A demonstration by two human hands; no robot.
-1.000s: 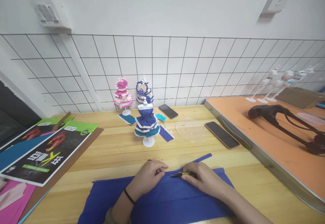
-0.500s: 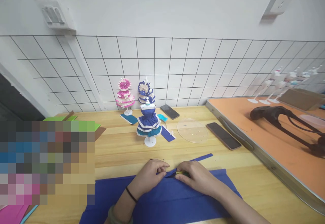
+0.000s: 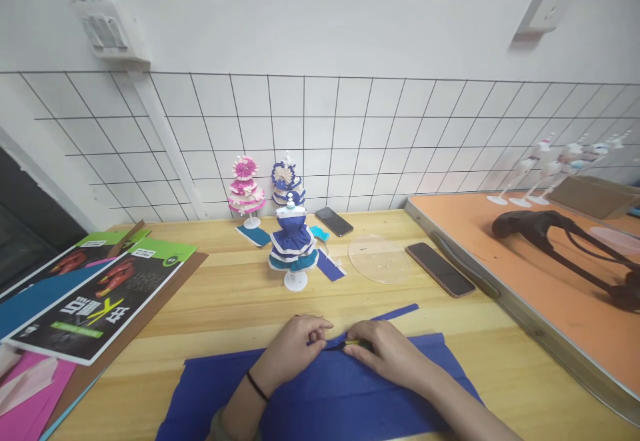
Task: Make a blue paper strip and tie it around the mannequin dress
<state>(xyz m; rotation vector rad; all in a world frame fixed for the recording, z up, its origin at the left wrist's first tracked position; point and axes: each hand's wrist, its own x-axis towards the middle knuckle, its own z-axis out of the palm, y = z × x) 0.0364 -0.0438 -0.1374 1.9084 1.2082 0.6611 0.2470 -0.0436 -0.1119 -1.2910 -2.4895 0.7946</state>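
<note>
A wide dark blue sheet of crepe paper (image 3: 350, 394) lies in front of me, with a narrow strip (image 3: 400, 311) along its far edge angling off to the right. My left hand (image 3: 299, 341) pinches that edge between thumb and fingers. In my right hand (image 3: 383, 344) is a small pair of scissors (image 3: 353, 343), its yellow and black handles mostly covered by my fingers. The dark blades point left at the paper edge, close to my left fingertips. Just beyond my hands stands a mini dress form (image 3: 295, 244) in a blue, white and teal tiered dress.
Behind are a pink-dressed form (image 3: 247, 191) and another blue one (image 3: 284, 176). Two phones (image 3: 440, 268) (image 3: 334, 221), a clear round disc (image 3: 379, 259) and paper scraps (image 3: 331, 265) lie nearby. Printed sheets (image 3: 100, 294) cover the left; an orange board (image 3: 550, 281) holds a dark frame.
My hands have barely moved, staying at the far paper edge. The blurred block over the papers at left is gone, so they show now.
</note>
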